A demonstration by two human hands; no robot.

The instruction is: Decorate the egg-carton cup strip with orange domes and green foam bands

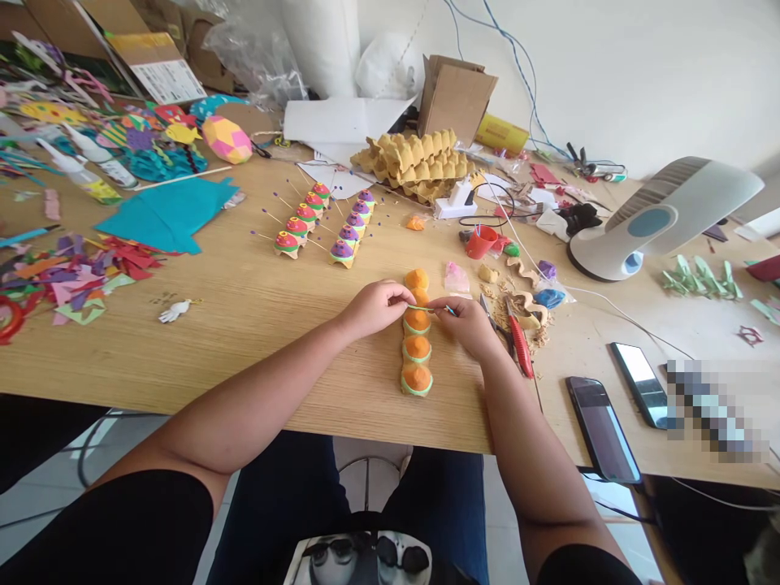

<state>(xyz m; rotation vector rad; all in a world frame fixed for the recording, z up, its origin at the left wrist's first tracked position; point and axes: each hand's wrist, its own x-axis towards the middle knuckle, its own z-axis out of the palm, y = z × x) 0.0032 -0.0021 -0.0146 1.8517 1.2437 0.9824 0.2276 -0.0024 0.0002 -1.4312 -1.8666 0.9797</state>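
A strip of egg carton cups (418,348) stands on the table in front of me, its cups topped with orange and ringed with pale green at the base. Above its upper part, a thin pale green strand (420,308) is stretched between my hands. My left hand (383,305) pinches one end between thumb and finger. At the other end, my right hand (464,322) pinches it too, and a small blue bit (451,310) shows at those fingers. Farther back are a red-topped carton strip (298,224) and a purple-topped one (352,230), with thin sticks poking out.
Right of my right hand lie a red-handled cutter (519,340), scissors (495,323) and wood shavings. Two phones (603,426) rest near the front edge. A white fan (652,215) stands at right. Stacked egg trays (414,162) sit behind; paper scraps (79,272) cover the left.
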